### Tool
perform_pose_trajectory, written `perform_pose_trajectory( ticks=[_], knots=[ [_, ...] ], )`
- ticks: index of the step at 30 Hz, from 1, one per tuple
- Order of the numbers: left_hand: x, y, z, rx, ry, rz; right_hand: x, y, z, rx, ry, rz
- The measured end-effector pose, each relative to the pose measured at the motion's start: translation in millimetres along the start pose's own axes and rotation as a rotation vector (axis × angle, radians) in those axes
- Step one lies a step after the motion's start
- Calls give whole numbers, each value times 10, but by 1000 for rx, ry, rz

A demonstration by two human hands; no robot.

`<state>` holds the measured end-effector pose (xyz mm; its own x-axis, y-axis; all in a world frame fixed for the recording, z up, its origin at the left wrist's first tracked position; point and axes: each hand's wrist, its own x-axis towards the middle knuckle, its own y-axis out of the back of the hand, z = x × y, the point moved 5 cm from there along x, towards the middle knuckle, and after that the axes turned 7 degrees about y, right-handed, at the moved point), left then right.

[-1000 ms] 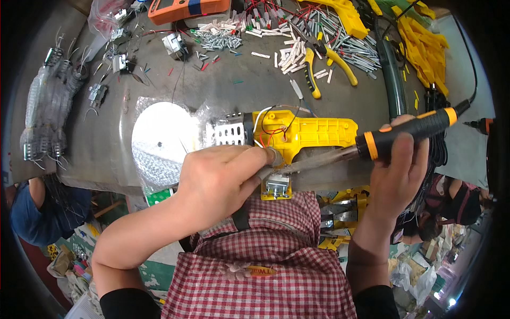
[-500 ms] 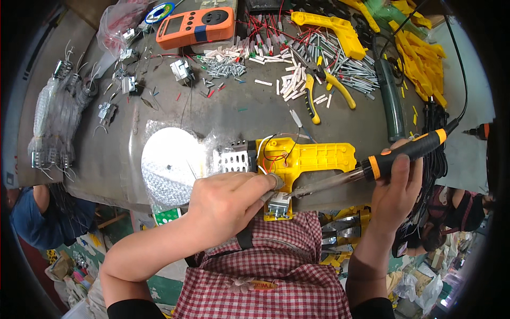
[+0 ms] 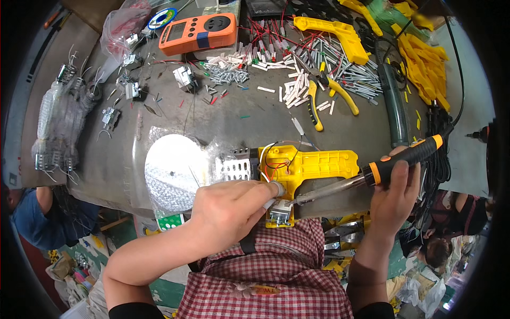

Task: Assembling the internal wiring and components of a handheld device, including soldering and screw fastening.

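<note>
My right hand (image 3: pixel 396 194) is wrapped around the black and orange handle of a soldering iron (image 3: pixel 381 170). The iron's tip points left, at a small metal component (image 3: pixel 280 211) at the near end of an open yellow plastic housing (image 3: pixel 324 164). My left hand (image 3: pixel 226 210) is pinched over the housing beside that component; what its fingertips grip is hidden, and something grey covers one fingertip. White, red and black wires (image 3: pixel 276 169) loop inside the housing. To its left, a perforated metal neck (image 3: pixel 236 169) leads to a round pale plate (image 3: pixel 170 173) in clear plastic.
Behind lie yellow-handled pliers (image 3: pixel 340 94), a pile of metal pins (image 3: pixel 345 72), white sleeves (image 3: pixel 297 90) and screws (image 3: pixel 227 73). An orange meter (image 3: pixel 196 34) stands at the back. Wrapped parts (image 3: pixel 58 122) lie far left; the iron's cable (image 3: pixel 461 85) runs up the right side.
The view has shifted slightly, so the bench items sit a little lower and to the right. Both hands, the iron and the housing keep nearly the same places relative to each other.
</note>
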<state>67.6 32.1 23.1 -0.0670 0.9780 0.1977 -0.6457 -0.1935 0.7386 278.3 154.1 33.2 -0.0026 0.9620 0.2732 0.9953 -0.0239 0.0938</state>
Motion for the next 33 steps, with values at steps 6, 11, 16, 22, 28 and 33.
perform_pose_trajectory(
  ticks=[6,11,16,22,28,33],
  knots=[
    [-3,-7,7,18,5,-8,-12,6,22,48,-19,13],
    [5,1,8,13,-3,-19,-13,13,52,54,-14,8],
    [6,-1,12,16,-9,-23,-7,1,47,52,1,-5],
    [6,1,19,17,-5,-37,-12,1,48,66,-8,-10],
    [-4,-18,4,9,-23,-6,-19,16,62,56,-24,-9],
    [-33,-32,-26,6,76,-26,-22,16,63,75,-20,-2]
  ],
)
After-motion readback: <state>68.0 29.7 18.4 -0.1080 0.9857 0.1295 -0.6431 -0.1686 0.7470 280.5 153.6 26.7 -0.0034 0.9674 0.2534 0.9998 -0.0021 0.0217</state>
